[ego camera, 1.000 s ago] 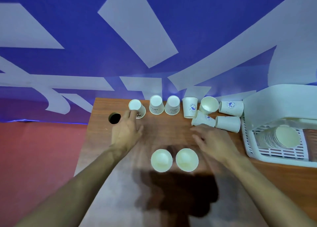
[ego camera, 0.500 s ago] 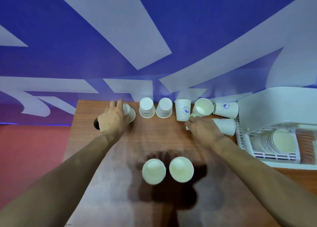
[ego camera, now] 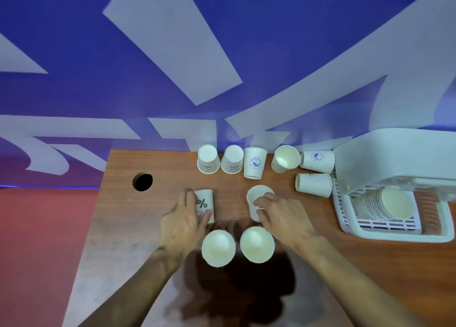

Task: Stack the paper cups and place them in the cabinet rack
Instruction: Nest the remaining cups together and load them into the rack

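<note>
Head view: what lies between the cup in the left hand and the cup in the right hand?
Nothing: only bare wooden table shows between the % cup and the plain cup in the head view.

Ten loose paper cups (ego camera: 255,162) are on the one counter (ego camera: 128,228). One white rack (ego camera: 394,235) holds one nested stack of cups (ego camera: 389,203), too tightly packed to count. The counter has one round hole (ego camera: 142,182).

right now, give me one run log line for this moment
step: cup pickup | left hand: grips % cup | right hand: grips white cup | rack: cup stack inside
</note>
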A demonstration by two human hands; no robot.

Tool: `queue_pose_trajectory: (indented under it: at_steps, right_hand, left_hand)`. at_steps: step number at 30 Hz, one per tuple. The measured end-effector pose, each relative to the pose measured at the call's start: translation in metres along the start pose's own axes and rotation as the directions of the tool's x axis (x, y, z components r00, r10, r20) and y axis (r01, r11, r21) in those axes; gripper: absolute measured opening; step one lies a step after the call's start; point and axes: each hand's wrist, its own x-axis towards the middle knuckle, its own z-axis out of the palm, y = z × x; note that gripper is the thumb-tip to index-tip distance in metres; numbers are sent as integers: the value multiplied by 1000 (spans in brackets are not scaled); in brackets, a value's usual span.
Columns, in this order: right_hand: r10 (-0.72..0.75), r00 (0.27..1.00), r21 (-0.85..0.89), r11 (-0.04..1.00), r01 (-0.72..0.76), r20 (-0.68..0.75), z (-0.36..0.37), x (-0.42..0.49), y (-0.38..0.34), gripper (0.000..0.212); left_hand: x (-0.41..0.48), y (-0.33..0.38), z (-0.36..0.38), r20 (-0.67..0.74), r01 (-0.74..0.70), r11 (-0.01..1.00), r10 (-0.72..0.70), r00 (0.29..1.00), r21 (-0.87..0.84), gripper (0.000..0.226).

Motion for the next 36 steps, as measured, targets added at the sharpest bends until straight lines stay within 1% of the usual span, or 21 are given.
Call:
queue_pose_trajectory:
  at_steps: [1, 3, 4, 5, 6, 8, 11, 14, 16, 18, 22, 25, 30, 34, 36]
  right_hand:
    - [3, 1000, -2, 1000, -3, 8, -1, -1, 0, 31]
    - [0, 1000, -12, 1000, 0, 21, -3, -3, 1, 29]
    - [0, 1000, -7, 1000, 0, 16, -5, -4, 1, 29]
    - [2, 1000, 5, 1000, -2, 5, -7, -6, 1, 29]
    - [4, 1000, 21, 1000, -4, -13, -9, -9, 0, 28]
    - [5, 998, 57, 998, -1, -62, -12, -17, -1, 26]
    - [2, 987, 90, 996, 13, -162, -20, -30, -5, 20]
    - [28, 959, 126, 992, 8, -282, -30, -44, -9, 15]
    - [55, 937, 171, 985, 5, -344, -36, -57, -14, 14]
    - [70, 921, 209, 978, 13, -384, -40, -71, -20, 11]
    - [75, 913, 300, 952, 54, -400, -36, -97, -29, 9]
    - [71, 916, 356, 931, 82, -395, -26, -113, -34, 11]
    - [108, 905, 395, 916, 70, -411, -18, -136, -41, 14]
    - [114, 909, 387, 920, 55, -400, -11, -143, -41, 13]
    - [104, 912, 377, 925, 58, -396, -7, -143, -40, 14]
  left_hand:
    - [4, -1, 2, 38, -1, 1000, 0, 999, 2, 52]
    - [15, -1, 0, 193, -20, 1000, 22, 981, -12, 71]
    - [19, 0, -3, 269, -53, 999, 52, 962, -2, 74]
    - [22, 3, -6, 321, -84, 996, 70, 944, 30, 67]
    - [24, 6, -10, 335, -94, 994, 69, 940, 61, 56]
    - [26, 12, -20, 274, -44, 998, 29, 961, 48, 34]
    - [20, 23, -38, 136, 0, 998, 9, 991, -62, 14]
    - [4, 39, -65, -19, -44, 986, 41, 999, -160, 8]
    - [-13, 46, -82, -97, -101, 982, 86, 991, -161, 10]
    - [-32, 49, -92, -138, -155, 979, 136, 981, -135, 10]
    - [-66, 50, -97, -171, -247, 966, 232, 958, -77, 6]
    - [-85, 47, -92, -168, -303, 952, 290, 942, -53, 5]
    - [-107, 41, -78, -104, -335, 942, 334, 937, 8, 6]
    - [-109, 35, -58, -39, -371, 928, 370, 928, -30, 5]
    - [-107, 33, -49, 14, -365, 929, 366, 930, -55, 9]
